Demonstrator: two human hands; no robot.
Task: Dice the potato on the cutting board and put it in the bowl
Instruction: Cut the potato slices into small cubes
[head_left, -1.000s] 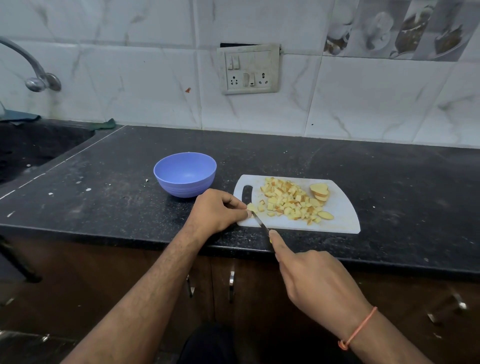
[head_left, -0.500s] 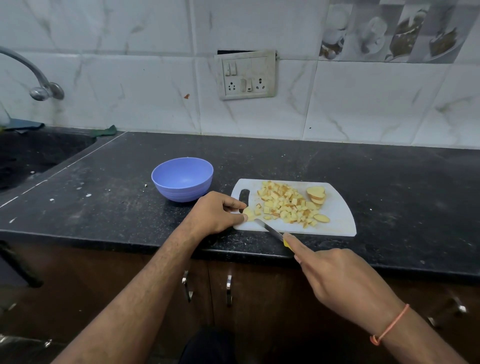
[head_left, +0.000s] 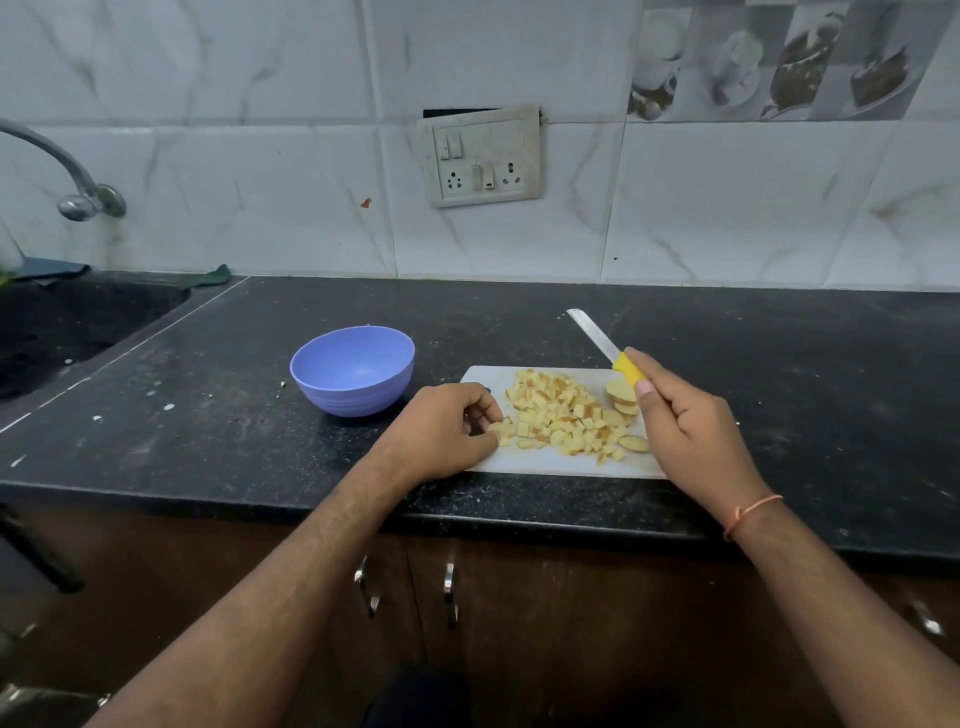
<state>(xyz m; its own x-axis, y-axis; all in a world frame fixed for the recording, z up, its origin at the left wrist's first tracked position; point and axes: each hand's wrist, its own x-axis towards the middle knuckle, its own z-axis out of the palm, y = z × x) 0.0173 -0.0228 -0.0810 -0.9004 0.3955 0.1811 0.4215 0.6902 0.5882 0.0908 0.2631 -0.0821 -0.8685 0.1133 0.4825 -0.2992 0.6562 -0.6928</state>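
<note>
Yellow-handled knife (head_left: 605, 345) is lifting clear in the right hand (head_left: 691, 431); the left hand (head_left: 441, 431) is pinching diced potato (head_left: 558, 421) at the cutting board's (head_left: 550, 462) nine o'clock. Slices (head_left: 621, 397) at three o'clock probably need dicing before filling the empty bowl (head_left: 353, 369).

No text, label, brand, number or sign can be read anywhere in the frame. The switch-and-socket plate (head_left: 480, 156) on the tiled wall, upper middle of the frame, carries only plain switches and sockets without legible markings.
</note>
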